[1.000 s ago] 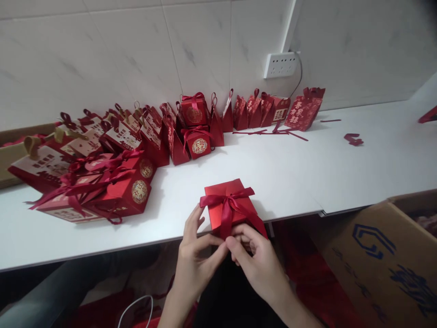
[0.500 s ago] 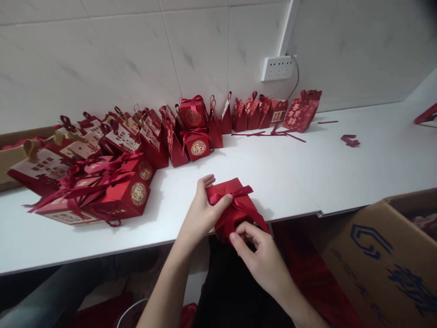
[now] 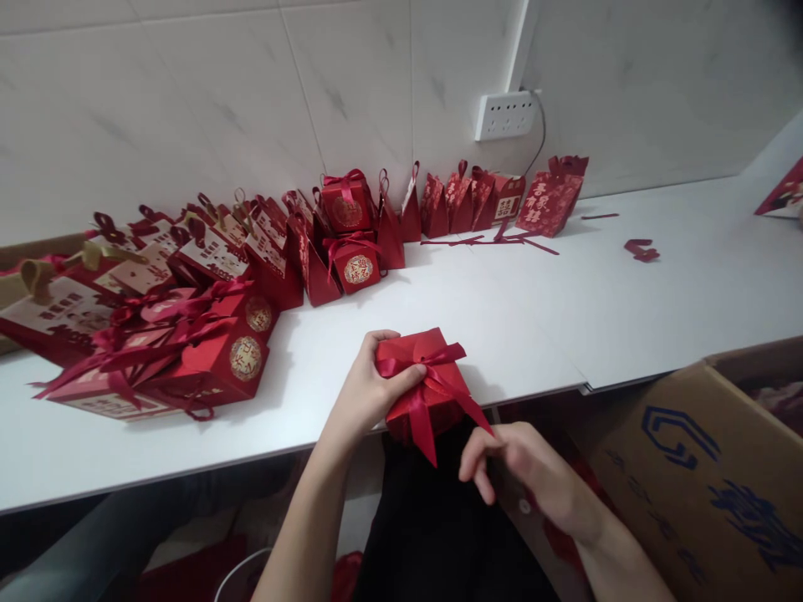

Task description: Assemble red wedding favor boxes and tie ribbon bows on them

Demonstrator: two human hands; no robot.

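Observation:
A small red gift box (image 3: 432, 341) sits at the front edge of the white table, tied on top with a crimson satin ribbon (image 3: 421, 422) in a bow. My left hand (image 3: 371, 380) is closed around the box's left side, its thumb pressing near the knot. To the lower right of the box, my right hand (image 3: 520, 464) has its fingers curled at the end of the right ribbon tail and appears to pinch it; its thumb is hidden. The other tail hangs loose down the front of the box.
Red gift boxes (image 3: 217, 355) crowd the left of the table. Two stacked boxes (image 3: 357, 269) and a row of triangular ones stand along the wall. Ribbon scraps (image 3: 489, 242) lie behind. A cardboard carton (image 3: 677, 443) is at right, below a wall socket (image 3: 507, 115).
My right hand has moved from the front of the box to the right, out to the end of the right tail. The front tail now hangs free. My left hand keeps its hold.

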